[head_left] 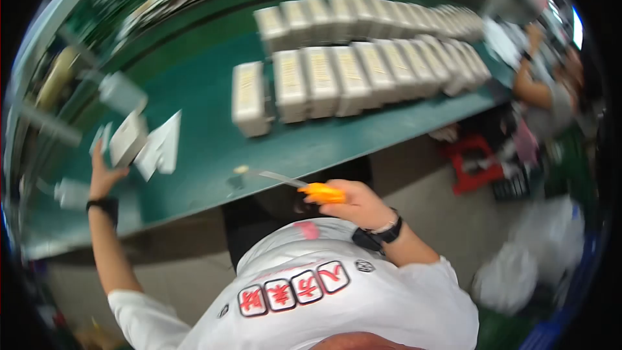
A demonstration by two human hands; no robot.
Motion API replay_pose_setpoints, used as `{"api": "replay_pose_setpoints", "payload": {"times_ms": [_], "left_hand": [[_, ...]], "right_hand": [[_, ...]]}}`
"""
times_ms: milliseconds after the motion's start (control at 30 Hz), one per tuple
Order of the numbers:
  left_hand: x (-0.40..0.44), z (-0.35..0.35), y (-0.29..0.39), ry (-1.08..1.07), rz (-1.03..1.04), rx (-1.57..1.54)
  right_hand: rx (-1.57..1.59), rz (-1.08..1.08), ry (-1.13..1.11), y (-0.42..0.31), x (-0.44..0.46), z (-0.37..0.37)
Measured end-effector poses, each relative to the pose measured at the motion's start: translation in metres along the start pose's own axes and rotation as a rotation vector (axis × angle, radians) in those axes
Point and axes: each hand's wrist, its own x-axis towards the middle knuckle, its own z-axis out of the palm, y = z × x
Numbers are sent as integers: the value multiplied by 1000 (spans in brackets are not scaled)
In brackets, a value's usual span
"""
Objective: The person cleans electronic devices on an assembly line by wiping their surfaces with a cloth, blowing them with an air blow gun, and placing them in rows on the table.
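Observation:
My left hand [107, 174] is at the left end of the green table, thumb and fingers apart. It reaches beside a small white block-like box [129, 138]; whether it touches the box I cannot tell. Folded white sheets [161, 148] lie just right of that box. My right hand [355, 202] is closed on an orange-handled tool [322, 192] in front of the table edge. Its thin, pale blade or shaft points left over the table, near a small yellowish blob [241, 170]. Motion blur hides the tool's exact kind.
Two rows of white boxes [306, 84] stand along the green table [201, 155]. Clear bottles, one behind [122, 94] and one in front [70, 193], flank my left hand. A co-worker [541, 84] is at the far right, near a red stool [473, 163] and plastic bags [531, 253].

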Motion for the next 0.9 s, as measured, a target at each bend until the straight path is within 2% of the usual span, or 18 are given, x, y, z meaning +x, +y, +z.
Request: {"api": "replay_pose_setpoints", "payload": {"times_ms": [100, 167, 267, 333, 367, 400, 467, 500, 567, 633, 700, 767, 800, 833, 900], "left_hand": [[27, 26, -56, -139, -29, -182], [39, 35, -49, -154, -81, -275], [40, 36, -30, -99, -117, -367], [37, 33, -14, -57, -169, -400], [37, 37, -9, 44, -110, -434], [36, 41, -5, 152, -60, -457], [15, 27, 27, 327, 13, -410], [-3, 11, 69, 401, 53, -236], [-44, -13, 142, 568, 151, 180], [-86, -28, 201, 556, 133, 352], [-124, -27, 223, 554, 136, 307], [-166, -16, 231, 554, 88, 233], [-183, 2, 223, 613, 118, 63], [-201, 13, 216, 673, 167, -118], [-228, 14, 222, 629, 87, 19]], "right_hand": [[-194, -13, 11, -12, -1, 10], [-265, -13, 17, -10, -3, 13], [-276, 27, 5, -9, -9, 16], [-166, 9, 4, -6, -14, 18], [-115, -2, -8, -6, -15, 18], [-215, -110, 14, -6, -13, 16], [-392, -332, -3, -9, -7, 14], [-265, -206, -60, -11, -6, 14], [-210, -154, -100, -22, -1, 18], [-441, -246, -143, -26, 15, 14], [-427, -69, -167, -29, 27, 15], [-443, -69, -234, -28, 42, 19], [-453, -47, -269, -30, 48, 21], [-521, -71, -319, -36, 52, 30], [-656, -268, -425, -41, 64, 45]]}}
